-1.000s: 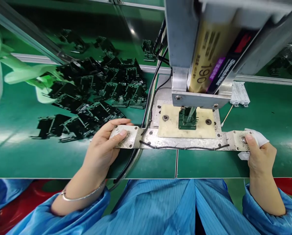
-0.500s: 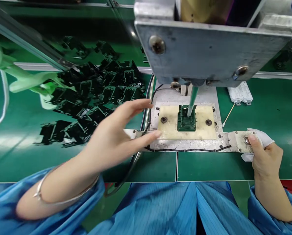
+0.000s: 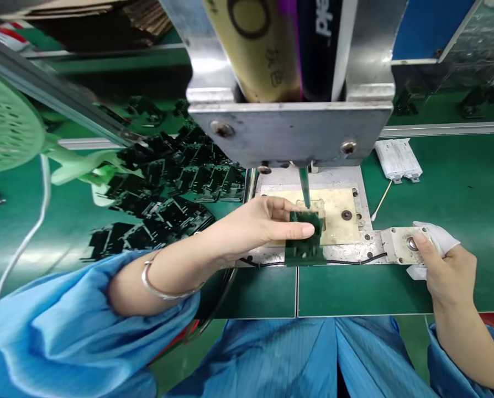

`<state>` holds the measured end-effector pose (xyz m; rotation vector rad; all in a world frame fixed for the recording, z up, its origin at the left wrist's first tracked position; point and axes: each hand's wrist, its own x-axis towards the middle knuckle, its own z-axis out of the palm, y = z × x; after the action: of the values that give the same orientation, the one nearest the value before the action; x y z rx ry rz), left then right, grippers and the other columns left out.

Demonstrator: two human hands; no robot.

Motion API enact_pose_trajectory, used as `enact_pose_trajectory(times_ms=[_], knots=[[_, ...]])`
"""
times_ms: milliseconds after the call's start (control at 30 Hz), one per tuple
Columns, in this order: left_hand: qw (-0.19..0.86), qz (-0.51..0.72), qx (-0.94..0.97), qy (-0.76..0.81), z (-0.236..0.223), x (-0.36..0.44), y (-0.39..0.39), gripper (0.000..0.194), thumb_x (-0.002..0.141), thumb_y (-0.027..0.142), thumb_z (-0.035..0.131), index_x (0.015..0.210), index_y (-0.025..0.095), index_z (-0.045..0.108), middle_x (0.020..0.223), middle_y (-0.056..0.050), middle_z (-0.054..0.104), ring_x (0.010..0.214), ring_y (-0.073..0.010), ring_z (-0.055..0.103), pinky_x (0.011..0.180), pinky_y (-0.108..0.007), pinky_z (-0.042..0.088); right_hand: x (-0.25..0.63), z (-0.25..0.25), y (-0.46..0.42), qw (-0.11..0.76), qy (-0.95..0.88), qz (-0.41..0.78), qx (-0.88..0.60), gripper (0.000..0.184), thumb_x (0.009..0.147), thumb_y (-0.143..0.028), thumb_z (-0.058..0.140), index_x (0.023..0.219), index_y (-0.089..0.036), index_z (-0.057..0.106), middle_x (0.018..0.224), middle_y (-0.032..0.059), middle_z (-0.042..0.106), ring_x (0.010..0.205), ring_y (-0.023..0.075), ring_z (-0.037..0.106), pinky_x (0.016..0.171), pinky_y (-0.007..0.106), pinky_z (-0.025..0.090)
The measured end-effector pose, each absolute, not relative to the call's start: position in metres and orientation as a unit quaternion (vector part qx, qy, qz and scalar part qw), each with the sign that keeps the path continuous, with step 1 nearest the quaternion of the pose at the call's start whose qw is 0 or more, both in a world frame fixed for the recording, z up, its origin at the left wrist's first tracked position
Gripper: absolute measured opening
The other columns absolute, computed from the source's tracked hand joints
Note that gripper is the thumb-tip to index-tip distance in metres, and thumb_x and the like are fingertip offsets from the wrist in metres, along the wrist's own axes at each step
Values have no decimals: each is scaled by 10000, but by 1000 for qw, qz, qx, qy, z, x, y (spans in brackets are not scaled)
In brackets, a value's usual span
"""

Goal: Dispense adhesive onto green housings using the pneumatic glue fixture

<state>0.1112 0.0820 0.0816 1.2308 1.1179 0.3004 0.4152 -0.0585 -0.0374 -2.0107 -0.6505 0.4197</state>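
green part [image 3: 305, 239] pinched by outstretched left hand [image 3: 257, 224].

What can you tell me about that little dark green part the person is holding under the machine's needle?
The dark green part is a small boxy piece, apparently moulded plastic, with an open frame-like top and a wider base. The left hand pinches it in a grip, thumb in front. It sits at the near edge of the cream fixture plate, just in front of the thin nozzle. Whether it still touches the plate cannot be told; finer detail is blurred.
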Motion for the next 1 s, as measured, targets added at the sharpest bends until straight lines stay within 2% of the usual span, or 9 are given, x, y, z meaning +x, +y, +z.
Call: enact_pose_trajectory(times_ms=[33, 100, 167, 233, 333, 467, 533, 700, 1000], knots=[[692, 106, 515, 495, 83, 110, 78, 385, 599, 388, 904, 850, 153, 731, 597, 0, 600, 468, -122, 522, 409, -225, 422, 415, -38, -58, 479, -271, 174, -817, 538, 655, -599, 849, 953, -154, 796, 771, 59, 739, 679, 216, 690, 504, 272, 519], [732, 82, 474, 482, 83, 107, 65, 366, 595, 364, 908, 837, 149, 739, 661, -29, 653, 541, -139, 588, 480, -234, 493, 414, -38, -61, 507, -292, 150, -797, 533, 727, -590, 806, 1042, -161, 782, 877, 73, 760, 777, 245, 718, 618, 328, 578], [740, 124, 478, 457, 80, 104, 46, 354, 600, 293, 910, 878, 165, 731, 834, -64, 721, 748, -187, 686, 675, -279, 594, 409, -37, -71, 533, -329, 64, -777, 479, 811, -536, 760, 1111, -162, 763, 983, 95, 763, 899, 268, 725, 805, 406, 592], [710, 210, 526, 418, 76, 101, 22, 408, 618, 212, 909, 975, 202, 711, 978, -69, 728, 898, -218, 708, 808, -333, 618, 399, -33, -89, 534, -388, -42, -750, 389, 839, -457, 756, 1083, -154, 766, 981, 114, 763, 894, 266, 726, 870, 428, 572], [588, 335, 652, 343, 74, 94, -12, 559, 637, 160, 924, 1130, 273, 684, 1084, -67, 695, 985, -236, 695, 827, -335, 629, 373, -14, -116, 489, -555, -96, -666, 226, 805, -391, 789, 894, -188, 746, 793, 86, 740, 669, 217, 697, 651, 347, 575], [442, 393, 768, 245, 76, 89, -35, 676, 670, 199, 935, 1263, 296, 624, 1081, -63, 693, 1027, -235, 670, 933, -346, 589, 331, 23, -127, 400, -778, 50, -482, 250, 863, -305, 713, 660, -248, 578, 522, -25, 534, 428, 122, 500, 438, 262, 426], [414, 402, 791, 206, 78, 91, -38, 655, 706, 228, 920, 1277, 252, 599, 1082, -78, 698, 1014, -230, 675, 940, -349, 587, 314, 36, -123, 394, -806, 97, -432, 283, 919, -260, 626, 648, -237, 550, 496, -37, 480, 408, 109, 440, 425, 268, 356], [370, 424, 812, 155, 85, 96, -39, 516, 788, 235, 863, 1214, 141, 588, 1030, -98, 707, 996, -205, 694, 937, -322, 588, 291, 42, -114, 431, -811, 78, -387, 308, 981, -156, 431, 717, -190, 587, 561, 9, 539, 493, 146, 514, 482, 304, 344], [360, 460, 792, 179, 85, 96, -39, 442, 798, 152, 837, 1170, 119, 599, 1000, -69, 713, 956, -172, 692, 970, -296, 571, 302, 44, -103, 443, -783, 34, -435, 213, 955, -146, 570, 757, -209, 523, 554, -29, 493, 465, 128, 436, 449, 305, 307]])
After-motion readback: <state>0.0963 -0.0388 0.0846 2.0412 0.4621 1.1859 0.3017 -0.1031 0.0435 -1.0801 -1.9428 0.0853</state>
